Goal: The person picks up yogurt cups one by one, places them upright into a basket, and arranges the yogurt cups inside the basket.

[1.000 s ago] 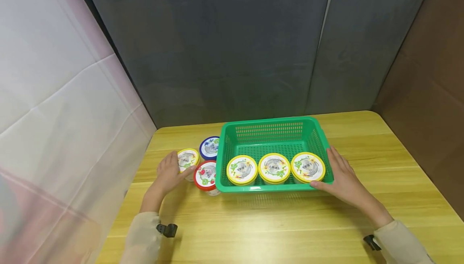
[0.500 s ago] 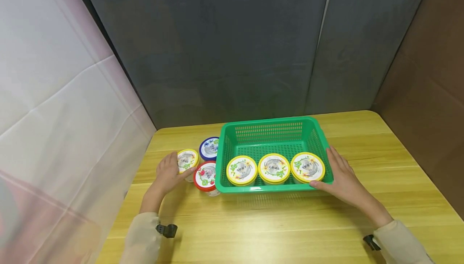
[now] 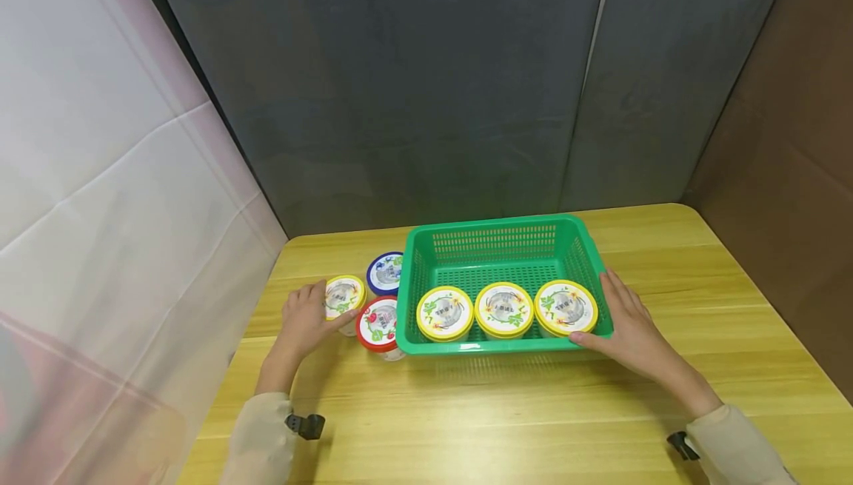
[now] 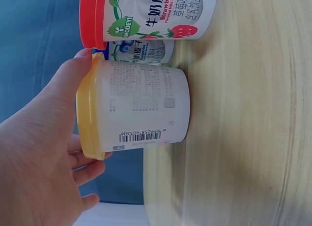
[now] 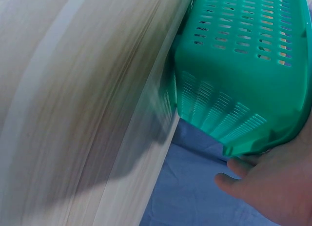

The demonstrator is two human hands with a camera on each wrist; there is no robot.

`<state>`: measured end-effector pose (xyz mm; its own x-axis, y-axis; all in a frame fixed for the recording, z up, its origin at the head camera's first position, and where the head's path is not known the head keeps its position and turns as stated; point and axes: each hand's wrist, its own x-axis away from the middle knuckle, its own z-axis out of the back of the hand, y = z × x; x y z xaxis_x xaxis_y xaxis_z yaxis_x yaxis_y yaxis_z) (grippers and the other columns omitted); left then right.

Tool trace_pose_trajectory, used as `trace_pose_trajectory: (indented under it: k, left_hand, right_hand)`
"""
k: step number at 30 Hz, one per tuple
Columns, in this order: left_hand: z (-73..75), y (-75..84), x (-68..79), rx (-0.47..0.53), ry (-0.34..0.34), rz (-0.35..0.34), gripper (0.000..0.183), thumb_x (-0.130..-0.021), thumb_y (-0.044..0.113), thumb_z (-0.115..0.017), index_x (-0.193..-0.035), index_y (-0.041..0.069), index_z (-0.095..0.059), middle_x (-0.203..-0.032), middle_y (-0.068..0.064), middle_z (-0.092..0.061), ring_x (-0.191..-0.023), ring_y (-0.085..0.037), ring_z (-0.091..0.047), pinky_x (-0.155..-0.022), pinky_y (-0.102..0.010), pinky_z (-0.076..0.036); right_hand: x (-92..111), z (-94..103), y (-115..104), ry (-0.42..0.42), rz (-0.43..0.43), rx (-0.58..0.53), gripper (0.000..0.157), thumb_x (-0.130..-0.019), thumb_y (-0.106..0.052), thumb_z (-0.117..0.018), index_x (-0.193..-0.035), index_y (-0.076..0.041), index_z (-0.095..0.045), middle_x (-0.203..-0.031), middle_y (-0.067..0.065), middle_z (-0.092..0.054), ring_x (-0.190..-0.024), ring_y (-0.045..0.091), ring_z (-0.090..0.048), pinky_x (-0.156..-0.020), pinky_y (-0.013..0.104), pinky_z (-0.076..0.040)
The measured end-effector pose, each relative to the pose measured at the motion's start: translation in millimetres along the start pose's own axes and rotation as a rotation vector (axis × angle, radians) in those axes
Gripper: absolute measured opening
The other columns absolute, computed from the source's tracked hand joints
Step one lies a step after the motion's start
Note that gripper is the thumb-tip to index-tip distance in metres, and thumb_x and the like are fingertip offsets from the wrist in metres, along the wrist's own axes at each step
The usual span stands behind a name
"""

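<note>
On the left of the table, my left hand [image 3: 308, 320] holds a yellow-lidded milk drink cup [image 3: 345, 297] by its lid. The left wrist view shows the thumb on one side of the yellow lid [image 4: 88, 109] and fingers on the other, with the cup standing on the table. Beside it are a red-lidded strawberry cup [image 3: 380, 322] and, farther back, a blue-lidded cup [image 3: 385, 272]. My right hand [image 3: 629, 326] grips the green basket [image 3: 493, 348] at its front right corner, thumb over the rim. Inside the basket's front stand three yellow-lidded cups [image 3: 504, 310] in a row.
The basket rests on the wooden table [image 3: 506, 418], its left rim overlapping the red and blue lids in the head view. A pale cloth wall [image 3: 133, 174] rises at the left, a dark panel [image 3: 426, 100] behind, and a brown panel [image 3: 786, 152] at the right.
My left hand has shifted very slightly leftward at the yellow-lidded cup, and that cup has come slightly nearer. My right hand and the basket have stayed put.
</note>
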<state>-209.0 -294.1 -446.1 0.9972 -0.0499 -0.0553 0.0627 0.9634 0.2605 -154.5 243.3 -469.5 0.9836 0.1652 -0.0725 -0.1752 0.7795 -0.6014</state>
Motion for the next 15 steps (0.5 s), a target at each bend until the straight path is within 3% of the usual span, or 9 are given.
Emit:
trace_pose_trajectory:
  k: [15]
  left_hand:
    - [4.7,-0.8,-0.4,-0.007,0.047,0.012,0.104,-0.081,0.068,-0.065,-0.146,-0.008,-0.037,-0.144,-0.032,-0.043,-0.122,-0.047,-0.038,-0.106,-0.061,-0.027]
  right_hand:
    - [1.0,0.0,-0.5,0.001,0.001,0.0,0.125,-0.078,-0.06,-0.075,-0.16,-0.007,0.004,-0.167,0.021,0.002,-0.145,0.059,-0.012,-0.107,0.079,-0.015]
